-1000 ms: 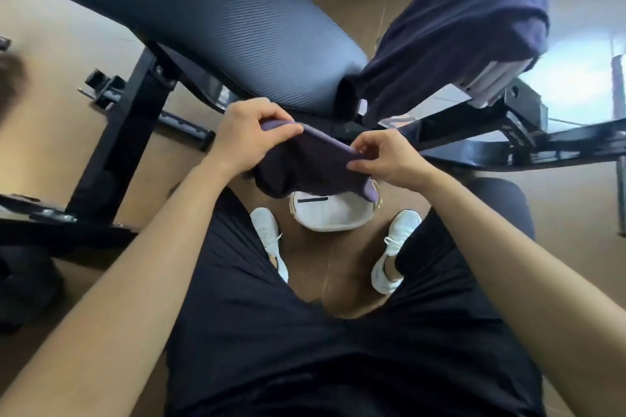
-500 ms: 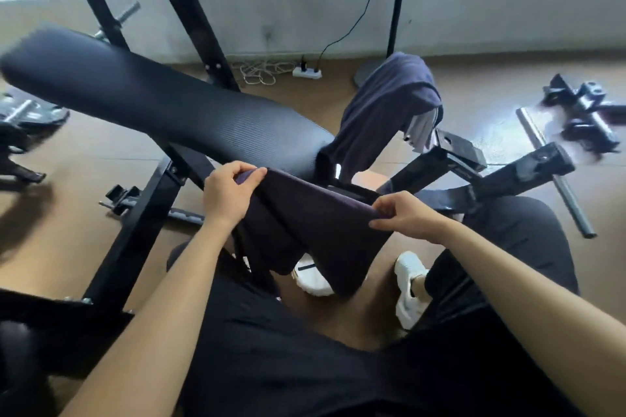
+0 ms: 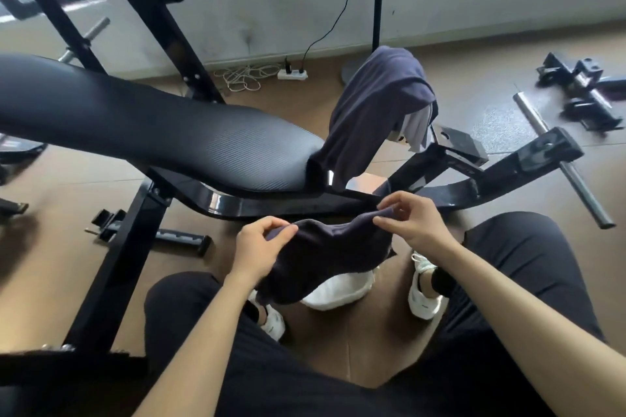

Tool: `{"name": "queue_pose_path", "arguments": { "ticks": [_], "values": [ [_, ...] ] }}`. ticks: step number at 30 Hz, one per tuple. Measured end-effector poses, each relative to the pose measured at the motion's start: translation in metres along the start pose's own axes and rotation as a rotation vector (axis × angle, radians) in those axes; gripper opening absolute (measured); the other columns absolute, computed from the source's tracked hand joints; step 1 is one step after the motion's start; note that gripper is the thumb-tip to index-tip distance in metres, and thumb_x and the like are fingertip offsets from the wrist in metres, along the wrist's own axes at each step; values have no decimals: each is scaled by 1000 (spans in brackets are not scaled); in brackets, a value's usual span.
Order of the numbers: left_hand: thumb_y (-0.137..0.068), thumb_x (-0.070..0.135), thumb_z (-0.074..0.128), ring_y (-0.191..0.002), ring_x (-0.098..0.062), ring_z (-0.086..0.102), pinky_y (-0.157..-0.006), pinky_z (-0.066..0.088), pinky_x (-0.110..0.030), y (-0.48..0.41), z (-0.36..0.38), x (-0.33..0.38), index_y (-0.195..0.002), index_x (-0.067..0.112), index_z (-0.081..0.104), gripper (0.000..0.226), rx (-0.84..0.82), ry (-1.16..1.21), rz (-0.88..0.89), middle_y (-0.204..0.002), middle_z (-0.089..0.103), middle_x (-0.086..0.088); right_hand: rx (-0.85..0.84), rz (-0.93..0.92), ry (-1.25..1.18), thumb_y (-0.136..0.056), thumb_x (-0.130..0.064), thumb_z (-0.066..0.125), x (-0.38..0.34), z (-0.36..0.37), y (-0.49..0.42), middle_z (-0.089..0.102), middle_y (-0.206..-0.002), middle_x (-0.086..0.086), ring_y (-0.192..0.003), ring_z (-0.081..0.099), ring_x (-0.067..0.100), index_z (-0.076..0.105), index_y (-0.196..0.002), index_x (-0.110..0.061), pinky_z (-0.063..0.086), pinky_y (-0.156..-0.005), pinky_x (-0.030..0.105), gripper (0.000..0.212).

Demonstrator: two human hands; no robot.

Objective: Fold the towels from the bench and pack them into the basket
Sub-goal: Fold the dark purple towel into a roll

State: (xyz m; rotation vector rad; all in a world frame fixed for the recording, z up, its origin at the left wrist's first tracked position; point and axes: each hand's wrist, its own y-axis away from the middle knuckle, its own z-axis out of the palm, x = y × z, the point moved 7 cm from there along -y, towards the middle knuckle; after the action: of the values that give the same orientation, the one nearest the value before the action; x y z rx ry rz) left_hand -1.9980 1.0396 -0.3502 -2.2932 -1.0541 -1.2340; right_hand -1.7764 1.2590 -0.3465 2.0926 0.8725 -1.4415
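The fingers [image 3: 276, 230] of the left hand [image 3: 261, 247] are curled around the left edge of a dark purple towel [image 3: 325, 257], thumb on top and the other fingers tucked under the cloth. The fingers [image 3: 384, 222] of the right hand [image 3: 413, 223] pinch the towel's upper right corner between thumb and forefinger, with the remaining fingers loosely spread above it. The towel hangs slack between the two hands, bunched and partly doubled over, sagging down toward the person's lap.

Directly below the towel, on the brown floor [image 3: 372, 342] between the person's white shoes [image 3: 423, 294], sits a white basket [image 3: 338, 291]; the towel's lower edge overlaps its rim from this angle, and I cannot tell whether cloth and basket touch. The person is seated, dark trousers [image 3: 508, 264] filling the lower part of the view.

In front of the hands stands the black padded bench [image 3: 169, 135], its pad tilted and running from the left toward the middle. Over its right end another dark purple towel [image 3: 376, 108] is draped, with a paler grey cloth [image 3: 415, 127] showing beneath its far side.

Further back, near the wall, a white power strip [image 3: 293, 74] lies on the floor beside a tangle of white cable [image 3: 245, 78]. To the right, a metal bar [image 3: 562, 159] and black metal parts [image 3: 582, 91] lie on the floor.
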Motion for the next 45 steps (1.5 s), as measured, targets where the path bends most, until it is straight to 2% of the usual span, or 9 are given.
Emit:
{"name": "queue_pose_path", "arguments": {
  "ticks": [6,10,14,19,24,29,36,40,45],
  "values": [
    [-87,22,80,-89,-6,70,-82,51,-19,35,64,16,-92,19,78,6,-190,120,49,-89,76,8,-218,-132,146,-78,-10,86,-17,60,14,65,-74,-15,-69,60,-3,73,-117,-19,47,-68,11,43],
    [-81,14,86,-93,-9,71,-86,53,-19,44,72,19,-97,16,77,19,-232,174,95,-95,76,6,-349,-152,226,-80,-9,84,-6,80,19,65,-78,-14,-72,62,0,81,-98,-18,47,-69,16,20],
    [-79,12,85,-85,-8,68,-78,54,-20,47,62,10,-100,38,72,36,-220,150,77,-93,73,15,-274,-85,211,-82,-12,83,-2,67,13,63,-68,-16,-62,57,-3,75,-83,-23,42,-62,10,14],
    [-73,29,73,-67,-7,64,-71,59,-34,50,54,3,-93,36,73,21,-194,-75,117,-77,70,22,-227,19,152,-87,-13,80,2,45,7,67,-73,-8,-62,58,-4,75,-89,-9,45,-64,10,6],
    [-75,47,60,-72,-12,70,-74,60,-39,53,51,-10,-95,31,76,30,-189,-207,90,-77,74,10,-38,111,48,-90,-14,76,9,27,3,76,-84,11,-81,74,23,74,-93,-10,61,-78,34,5],
    [-89,17,73,-85,-15,72,-79,61,-37,49,50,-16,-92,35,77,18,-138,-41,5,-87,77,8,143,130,135,-91,-21,75,21,12,2,72,-85,-2,-81,71,12,73,-99,-19,62,-78,33,8],
    [-98,8,62,-107,-10,68,-92,53,-21,50,56,17,-110,16,76,19,-210,201,146,-108,75,7,-303,-63,119,-86,-16,81,-6,57,18,72,-101,2,-89,66,23,64,-133,-32,57,-84,33,53],
    [-96,12,69,-96,-10,70,-86,54,-22,52,59,21,-102,17,76,11,-182,153,145,-98,75,6,-505,-63,91,-88,-19,79,-7,87,28,75,-89,2,-78,66,22,73,-118,-26,55,-78,39,31],
    [-90,17,76,-84,-9,69,-79,57,-26,55,54,16,-90,29,75,12,-151,102,85,-84,74,10,-439,-39,153,-89,-21,78,-2,91,27,60,-70,-14,-63,51,-1,73,-90,-15,42,-64,17,8]
  ]
}}
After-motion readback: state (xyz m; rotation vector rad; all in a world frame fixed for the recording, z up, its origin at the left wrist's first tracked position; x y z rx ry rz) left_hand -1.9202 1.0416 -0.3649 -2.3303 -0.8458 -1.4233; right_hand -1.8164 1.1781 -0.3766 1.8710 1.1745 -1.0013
